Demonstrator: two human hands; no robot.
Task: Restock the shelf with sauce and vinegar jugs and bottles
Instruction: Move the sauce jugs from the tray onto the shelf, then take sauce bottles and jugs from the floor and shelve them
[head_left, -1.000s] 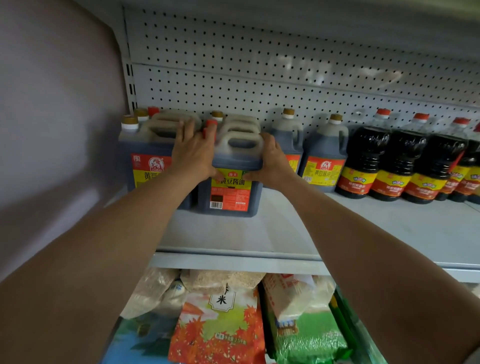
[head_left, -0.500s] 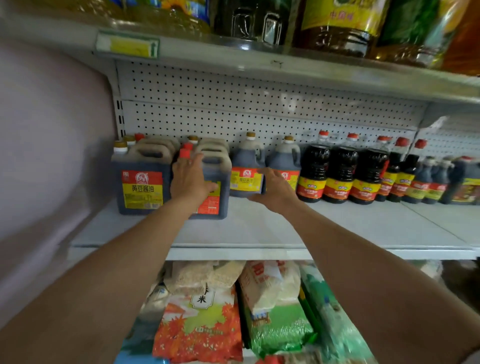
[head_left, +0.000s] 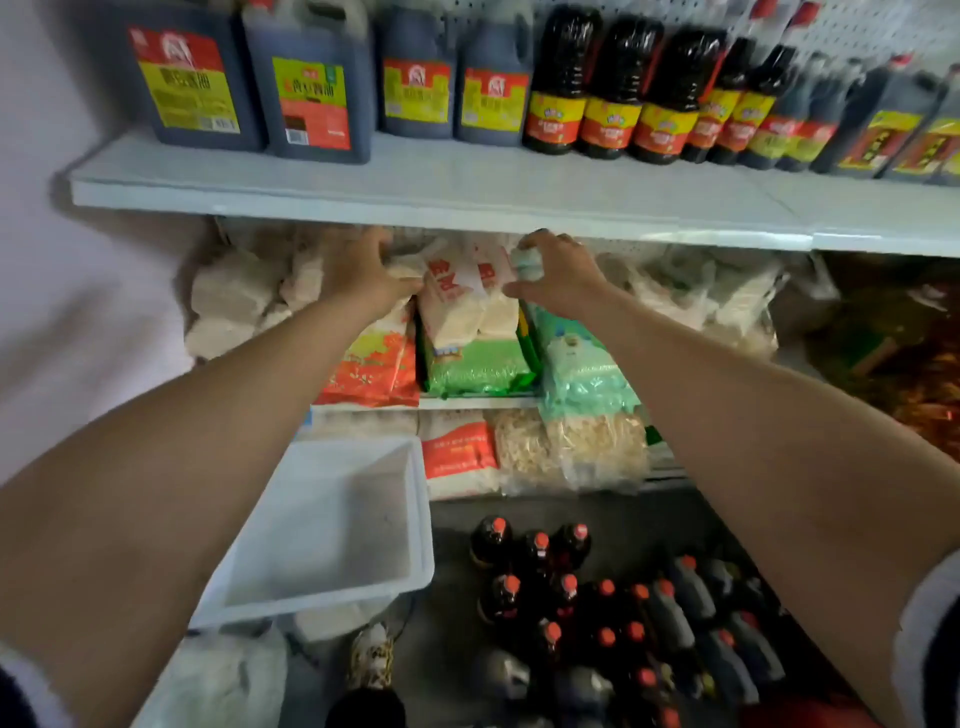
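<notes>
Two big dark soy sauce jugs stand at the left of the white shelf (head_left: 467, 192): a yellow-labelled jug (head_left: 192, 78) and a red-and-green-labelled jug (head_left: 317, 88). Two smaller jugs (head_left: 415, 78) and a row of dark red-labelled bottles (head_left: 602, 88) stand to their right. Below the shelf edge, my left hand (head_left: 363, 275) and my right hand (head_left: 556, 275) hang in the air in front of bagged goods, fingers loosely curled, holding nothing. Several red-capped dark bottles (head_left: 545, 571) and grey jugs (head_left: 691, 597) stand on the floor at the lower right.
A white plastic tub (head_left: 332, 525) sits low on the left. Bags of rice and grain (head_left: 467, 332) fill the lower shelves behind my hands. A wall closes off the left side. More jugs (head_left: 883, 130) stand at the shelf's right end.
Both hands have let go of the red-and-green-labelled jug and dropped below the shelf edge. My view has tilted down, so the floor bottles and the tub now show.
</notes>
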